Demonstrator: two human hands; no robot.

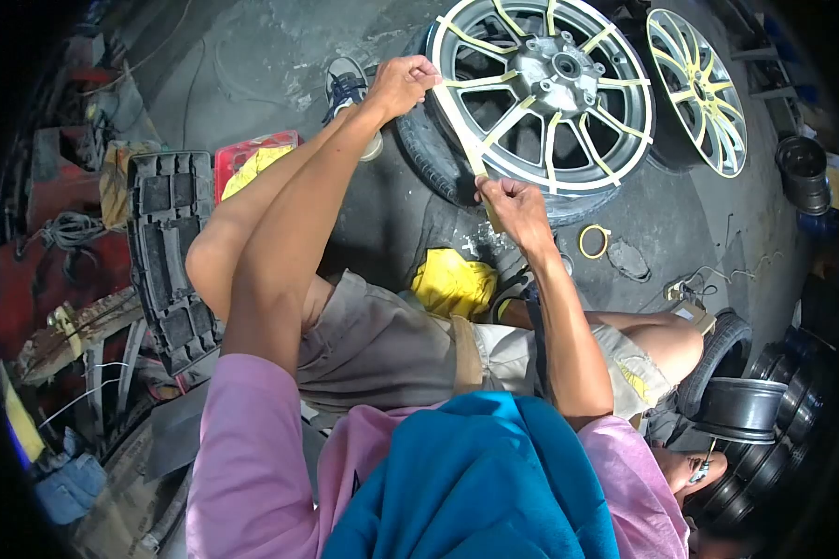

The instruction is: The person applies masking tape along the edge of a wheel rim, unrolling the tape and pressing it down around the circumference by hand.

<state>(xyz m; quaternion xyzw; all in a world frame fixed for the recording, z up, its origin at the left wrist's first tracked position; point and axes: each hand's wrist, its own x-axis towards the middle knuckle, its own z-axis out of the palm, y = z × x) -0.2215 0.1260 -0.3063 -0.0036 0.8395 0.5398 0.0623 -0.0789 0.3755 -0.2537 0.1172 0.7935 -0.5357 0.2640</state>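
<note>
Pale-yellow tape is held taut as a strip (pixel 476 158) along the near-left lip of the spoked wheel (pixel 545 90). The wheel lies face up over a black tyre (pixel 426 149) on the dark floor (pixel 373 214), in front of the person. Left hand (pixel 401 88): thumb and fingertips closed on the strip's upper end, at the rim. Right hand (pixel 520 212): fingers pinched together on its lower end, just beside the rim.

Assessment: the tape looks light, thin and limp—likely to crease or stick to itself if slackened, best taken by its ends. The wheel appears rigid and heavy; its outer lip offers the soundest hold, though smooth metal may slip. Short tape pieces cross the spokes. A tape roll (pixel 594 241) lies near the wheel; a second taped wheel (pixel 699 88) stands tilted beyond it.
</note>
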